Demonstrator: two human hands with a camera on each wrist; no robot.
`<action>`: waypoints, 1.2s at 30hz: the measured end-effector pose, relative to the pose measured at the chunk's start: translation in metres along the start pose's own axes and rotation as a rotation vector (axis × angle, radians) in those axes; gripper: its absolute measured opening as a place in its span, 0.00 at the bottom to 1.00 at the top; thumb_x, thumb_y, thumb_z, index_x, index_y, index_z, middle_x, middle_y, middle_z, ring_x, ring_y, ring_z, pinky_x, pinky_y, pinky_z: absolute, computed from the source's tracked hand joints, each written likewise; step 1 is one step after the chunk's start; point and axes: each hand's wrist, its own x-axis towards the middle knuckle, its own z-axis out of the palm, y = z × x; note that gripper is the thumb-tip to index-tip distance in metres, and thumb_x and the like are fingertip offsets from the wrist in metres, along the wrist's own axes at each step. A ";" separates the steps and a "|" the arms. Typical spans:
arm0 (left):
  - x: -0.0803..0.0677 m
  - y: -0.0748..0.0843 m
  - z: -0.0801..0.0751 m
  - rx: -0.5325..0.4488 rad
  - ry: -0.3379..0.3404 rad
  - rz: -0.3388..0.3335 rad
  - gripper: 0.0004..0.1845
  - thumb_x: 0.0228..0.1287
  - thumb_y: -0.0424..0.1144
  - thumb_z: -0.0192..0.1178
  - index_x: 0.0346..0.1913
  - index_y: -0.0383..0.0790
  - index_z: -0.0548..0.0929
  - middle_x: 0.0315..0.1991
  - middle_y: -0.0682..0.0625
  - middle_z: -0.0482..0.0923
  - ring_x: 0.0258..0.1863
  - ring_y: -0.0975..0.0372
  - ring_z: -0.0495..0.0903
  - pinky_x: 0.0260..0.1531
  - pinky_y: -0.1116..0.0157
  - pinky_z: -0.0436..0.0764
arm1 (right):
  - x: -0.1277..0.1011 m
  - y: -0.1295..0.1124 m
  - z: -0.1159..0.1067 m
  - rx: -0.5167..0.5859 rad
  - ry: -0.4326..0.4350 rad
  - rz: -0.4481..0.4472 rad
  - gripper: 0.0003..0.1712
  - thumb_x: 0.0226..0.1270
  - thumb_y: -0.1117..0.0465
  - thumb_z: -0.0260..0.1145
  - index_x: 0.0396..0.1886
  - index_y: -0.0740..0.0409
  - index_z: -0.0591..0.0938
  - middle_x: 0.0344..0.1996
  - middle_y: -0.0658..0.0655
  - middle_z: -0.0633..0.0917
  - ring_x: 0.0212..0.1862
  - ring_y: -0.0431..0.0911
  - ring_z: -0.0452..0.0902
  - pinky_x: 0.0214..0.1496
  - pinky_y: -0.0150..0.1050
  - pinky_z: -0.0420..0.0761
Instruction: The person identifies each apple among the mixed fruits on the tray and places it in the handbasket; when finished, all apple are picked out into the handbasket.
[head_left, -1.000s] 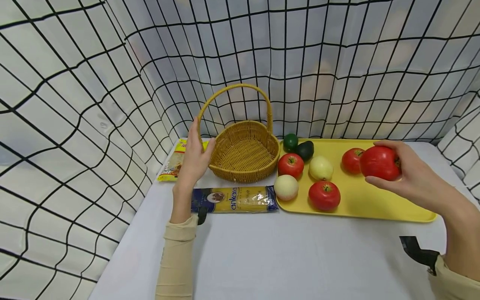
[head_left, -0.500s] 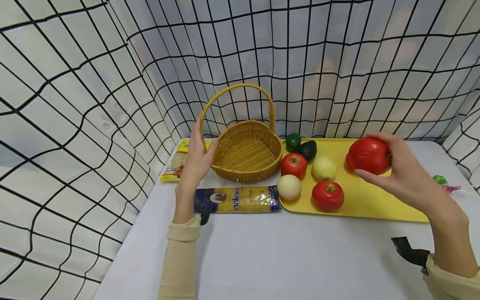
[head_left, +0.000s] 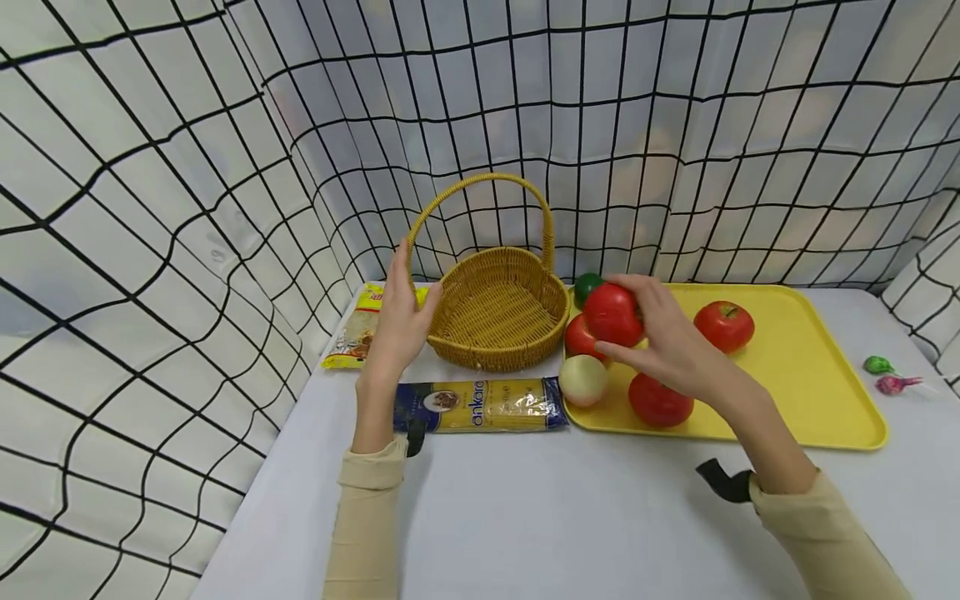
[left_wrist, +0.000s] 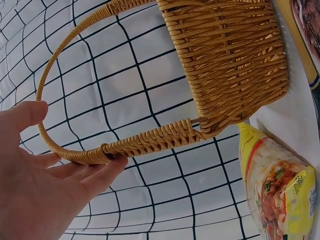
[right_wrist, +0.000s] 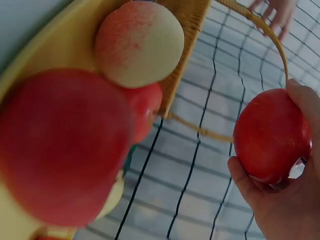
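My left hand (head_left: 401, 321) touches one side of a wicker basket (head_left: 501, 354), its fingers lying fairly straight along the arched handle (left_wrist: 150, 141) and its thumb spread apart. In my right hand (head_left: 675, 342) is a glossy, round red fruit (head_left: 615, 315), gripped between thumb and fingers. It is raised over the left end of a yellow tray (head_left: 810, 375), to the right of the basket. Beneath it a red apple (head_left: 583, 337) is partly covered. Close by sit a pale peach (head_left: 583, 380) with a red blush and another red fruit (head_left: 660, 402).
One more red fruit (head_left: 724, 326) and a dark green fruit (head_left: 587, 287) lie on the tray. A spaghetti pack (head_left: 480, 406) lies before the basket, a yellow food bag (head_left: 352, 329) left of it. Small green and pink items (head_left: 892, 383) lie far right. Black netting (head_left: 600, 125) surrounds the table.
My right hand has carried the red fruit leftward across the tray, uncovering the red fruit at the right and the small items beyond. My left hand stays at the basket handle.
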 end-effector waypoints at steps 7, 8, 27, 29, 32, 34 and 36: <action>0.010 0.002 -0.015 0.057 0.037 0.007 0.43 0.81 0.53 0.48 0.84 0.59 0.33 0.86 0.48 0.36 0.85 0.49 0.43 0.81 0.41 0.55 | 0.104 -0.032 0.045 -0.073 -0.219 -0.082 0.47 0.63 0.42 0.73 0.77 0.42 0.61 0.69 0.61 0.67 0.67 0.57 0.69 0.62 0.59 0.83; 0.010 0.001 -0.018 0.064 0.045 0.002 0.43 0.81 0.53 0.48 0.84 0.60 0.33 0.86 0.48 0.36 0.85 0.48 0.43 0.81 0.40 0.55 | 0.117 -0.038 0.054 -0.078 -0.263 -0.097 0.47 0.63 0.41 0.73 0.77 0.42 0.61 0.69 0.61 0.68 0.67 0.56 0.69 0.63 0.59 0.83; -0.001 0.004 0.005 0.041 0.005 0.001 0.43 0.81 0.54 0.48 0.83 0.62 0.32 0.86 0.49 0.35 0.85 0.48 0.43 0.79 0.39 0.57 | 0.179 -0.065 0.138 -0.330 -0.705 0.008 0.50 0.72 0.41 0.66 0.85 0.39 0.50 0.80 0.64 0.60 0.75 0.57 0.68 0.73 0.54 0.75; -0.003 0.004 0.006 0.038 0.000 -0.006 0.43 0.81 0.53 0.49 0.83 0.62 0.32 0.86 0.48 0.35 0.85 0.47 0.43 0.79 0.39 0.57 | 0.178 -0.069 0.143 -0.321 -0.701 0.017 0.50 0.73 0.42 0.65 0.85 0.38 0.49 0.81 0.64 0.59 0.75 0.57 0.68 0.74 0.53 0.74; -0.004 0.003 0.006 0.039 0.002 -0.016 0.43 0.81 0.53 0.49 0.83 0.61 0.32 0.86 0.47 0.36 0.85 0.47 0.43 0.79 0.39 0.58 | 0.178 -0.074 0.150 -0.288 -0.689 0.030 0.50 0.74 0.43 0.64 0.85 0.37 0.46 0.82 0.65 0.56 0.76 0.58 0.67 0.76 0.54 0.72; -0.004 0.002 0.005 0.035 0.010 -0.011 0.43 0.81 0.52 0.49 0.84 0.60 0.33 0.86 0.46 0.36 0.85 0.47 0.43 0.79 0.39 0.57 | 0.178 -0.076 0.152 -0.274 -0.678 0.046 0.49 0.75 0.44 0.63 0.85 0.37 0.45 0.82 0.65 0.55 0.76 0.58 0.67 0.77 0.55 0.71; -0.004 0.002 0.004 0.036 0.017 -0.003 0.42 0.81 0.53 0.49 0.84 0.58 0.34 0.86 0.46 0.36 0.85 0.48 0.42 0.80 0.40 0.57 | 0.179 -0.078 0.154 -0.285 -0.672 0.058 0.49 0.75 0.45 0.63 0.85 0.38 0.46 0.82 0.65 0.56 0.76 0.58 0.66 0.77 0.55 0.71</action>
